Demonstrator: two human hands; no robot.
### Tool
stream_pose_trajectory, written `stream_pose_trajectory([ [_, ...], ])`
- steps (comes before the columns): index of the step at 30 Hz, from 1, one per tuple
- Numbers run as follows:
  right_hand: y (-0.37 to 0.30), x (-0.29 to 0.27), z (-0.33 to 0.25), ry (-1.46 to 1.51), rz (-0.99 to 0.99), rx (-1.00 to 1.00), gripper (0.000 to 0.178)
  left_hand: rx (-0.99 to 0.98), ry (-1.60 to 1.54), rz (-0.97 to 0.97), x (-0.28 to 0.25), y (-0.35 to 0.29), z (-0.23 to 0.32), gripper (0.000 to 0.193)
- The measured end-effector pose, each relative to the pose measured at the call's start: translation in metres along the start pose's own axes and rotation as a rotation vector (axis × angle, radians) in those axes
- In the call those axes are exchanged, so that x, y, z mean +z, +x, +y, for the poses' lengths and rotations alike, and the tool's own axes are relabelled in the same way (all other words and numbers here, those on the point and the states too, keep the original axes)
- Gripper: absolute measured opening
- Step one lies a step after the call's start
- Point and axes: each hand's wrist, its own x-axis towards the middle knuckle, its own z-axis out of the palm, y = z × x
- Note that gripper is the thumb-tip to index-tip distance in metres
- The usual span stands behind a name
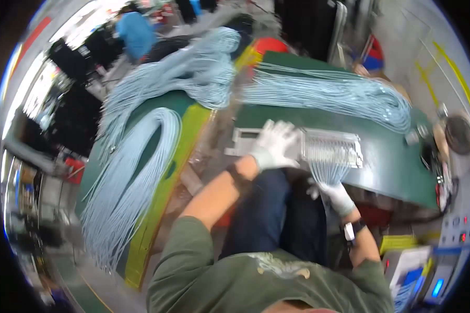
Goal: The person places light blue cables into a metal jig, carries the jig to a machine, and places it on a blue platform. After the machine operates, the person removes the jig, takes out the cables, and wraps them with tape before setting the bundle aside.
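Observation:
My left hand, in a white glove, lies with its fingers spread over the left part of a silvery metal fixture. What lies under its palm is hidden. At the fixture's right part, many thin pale-blue cables sit side by side in a row and fan together toward me. My right hand, also gloved in white, closes round the gathered cables just off the table's near edge, above my lap. Motion smears its fingertips a little.
A long looped bundle of pale-blue cables lies across the back of the green table. On the left table are a large cable pile and a bent bundle. Small tools crowd the right edge. A person in blue is far left.

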Motion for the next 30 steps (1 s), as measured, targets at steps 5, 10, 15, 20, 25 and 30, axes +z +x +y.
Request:
stream_pose_trajectory([
  [5,-0.015,0.011,-0.045,0.183,0.095,0.064,0.035,0.023,-0.003,-0.018,0.000,0.007,-0.002,0.097],
  [10,-0.042,0.027,-0.021,0.134,0.178,0.219,0.034,-0.004,-0.004,-0.018,0.003,0.008,0.007,0.095],
  [15,-0.098,0.032,-0.012,0.130,0.035,0.166,0.036,-0.023,-0.033,-0.026,-0.006,0.006,0.010,0.097],
  [20,-0.112,0.021,-0.053,0.101,0.081,0.017,0.038,0.261,-0.499,-0.128,-0.030,-0.003,0.060,0.100],
  [25,-0.107,0.044,-0.082,-0.148,-0.140,0.204,0.034,0.278,-1.733,-0.259,-0.068,-0.016,0.157,0.079],
  [30,-0.104,0.042,-0.071,-0.493,-0.136,-0.009,0.028,-0.103,-2.007,-0.272,-0.105,-0.016,0.165,0.047],
])
